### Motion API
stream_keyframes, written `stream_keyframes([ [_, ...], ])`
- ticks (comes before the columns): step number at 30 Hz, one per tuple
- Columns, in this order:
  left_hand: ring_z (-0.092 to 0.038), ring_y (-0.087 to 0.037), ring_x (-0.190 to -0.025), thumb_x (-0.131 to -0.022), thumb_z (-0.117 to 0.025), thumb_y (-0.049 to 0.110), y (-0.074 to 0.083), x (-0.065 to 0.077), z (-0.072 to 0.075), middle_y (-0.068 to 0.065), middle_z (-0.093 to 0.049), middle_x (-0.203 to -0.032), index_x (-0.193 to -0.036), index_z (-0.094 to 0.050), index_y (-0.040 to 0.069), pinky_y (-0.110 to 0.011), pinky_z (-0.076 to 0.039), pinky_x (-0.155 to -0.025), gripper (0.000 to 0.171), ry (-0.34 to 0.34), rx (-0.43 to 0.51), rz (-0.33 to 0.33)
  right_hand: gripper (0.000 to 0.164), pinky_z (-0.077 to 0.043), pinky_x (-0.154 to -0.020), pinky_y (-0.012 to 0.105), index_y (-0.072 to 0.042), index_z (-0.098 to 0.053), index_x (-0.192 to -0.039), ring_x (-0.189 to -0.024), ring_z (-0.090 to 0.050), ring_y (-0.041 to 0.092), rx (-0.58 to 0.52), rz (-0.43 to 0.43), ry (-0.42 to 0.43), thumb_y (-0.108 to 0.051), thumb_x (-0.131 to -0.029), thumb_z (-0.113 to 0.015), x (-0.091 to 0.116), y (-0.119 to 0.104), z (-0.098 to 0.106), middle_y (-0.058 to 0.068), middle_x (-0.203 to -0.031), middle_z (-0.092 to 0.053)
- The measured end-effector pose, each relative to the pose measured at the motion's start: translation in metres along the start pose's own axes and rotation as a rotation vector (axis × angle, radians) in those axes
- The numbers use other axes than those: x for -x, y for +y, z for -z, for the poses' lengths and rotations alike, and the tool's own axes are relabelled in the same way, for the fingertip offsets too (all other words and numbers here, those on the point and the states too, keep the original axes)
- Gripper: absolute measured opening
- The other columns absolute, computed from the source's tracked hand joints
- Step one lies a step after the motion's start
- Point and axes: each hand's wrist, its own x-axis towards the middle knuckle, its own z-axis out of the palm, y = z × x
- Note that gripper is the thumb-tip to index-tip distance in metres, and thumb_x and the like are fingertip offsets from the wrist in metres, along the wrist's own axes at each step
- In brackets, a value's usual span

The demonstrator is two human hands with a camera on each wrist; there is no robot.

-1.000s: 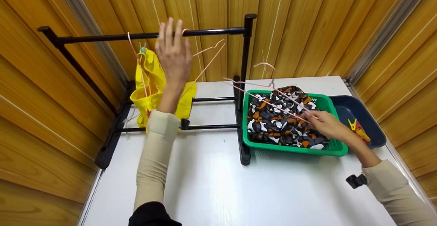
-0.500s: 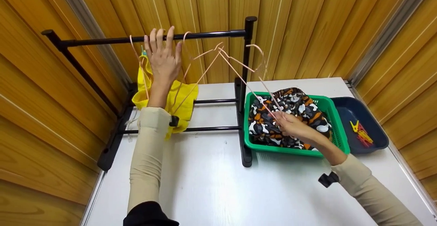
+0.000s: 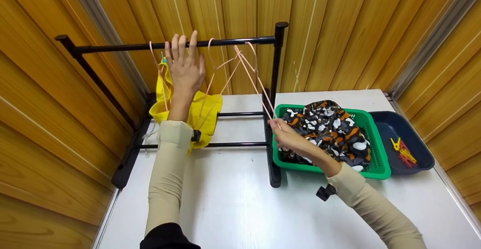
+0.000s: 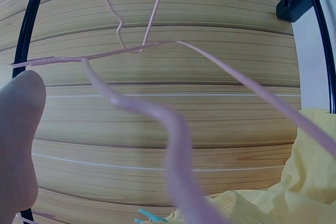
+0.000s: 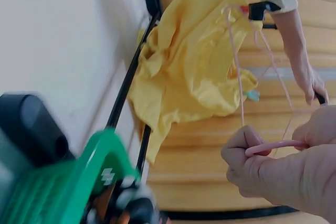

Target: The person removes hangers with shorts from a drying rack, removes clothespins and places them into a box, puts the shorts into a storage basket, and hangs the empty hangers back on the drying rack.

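Note:
My left hand (image 3: 185, 72) rests on the top bar (image 3: 240, 41) of a black clothes rack, fingers stretched over it. The left wrist view shows its thumb (image 4: 22, 129) against the bar. In my right hand (image 3: 291, 139) I pinch a pink wire hanger (image 3: 251, 70) by one end, its hook up at the bar near the rack's right post. Another pink hanger (image 3: 211, 76) hangs from the bar between my hands. Left of my left hand, a hanger (image 3: 152, 55) is at a yellow garment (image 5: 189, 61), which has a light-blue clothespin (image 5: 253, 95) on it.
A green basket (image 3: 380, 158) with a camouflage-print cloth (image 3: 330, 128) stands right of the rack. Beside it, a dark blue tray (image 3: 424, 162) holds yellow and red clothespins (image 3: 406, 155). Wood-patterned walls (image 3: 338, 34) enclose the white table (image 3: 240, 204).
My right hand has moved left from over the basket, bringing the hanger upright and its hook up to the bar. My left hand has settled onto the bar.

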Motion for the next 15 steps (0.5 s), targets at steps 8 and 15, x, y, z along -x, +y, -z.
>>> stream_keyframes([
  [8,-0.014,-0.029,-0.158,-0.109,-0.034,0.039,0.005,0.0,-0.001,-0.009,-0.028,-0.163,-0.165,-0.014,0.029,-0.049,-0.001,-0.129,0.061,-0.038,-0.009,-0.013,0.06,-0.049,-0.073,0.025,-0.006,-0.018,-0.155,-0.087,-0.043,0.019,-0.036,-0.033,0.089,-0.045,-0.111,-0.024,-0.02,-0.017,-0.022,0.013,-0.118,-0.036],
  [15,-0.012,-0.029,-0.158,-0.109,-0.032,0.042,0.006,-0.001,-0.001,-0.009,-0.025,-0.164,-0.166,-0.009,0.029,-0.049,-0.001,-0.129,0.063,-0.068,-0.024,-0.008,0.06,-0.049,-0.065,0.021,-0.006,-0.018,-0.155,-0.091,-0.044,0.02,-0.109,-0.062,0.101,-0.045,-0.111,-0.025,-0.037,-0.011,-0.037,0.01,-0.115,-0.032],
])
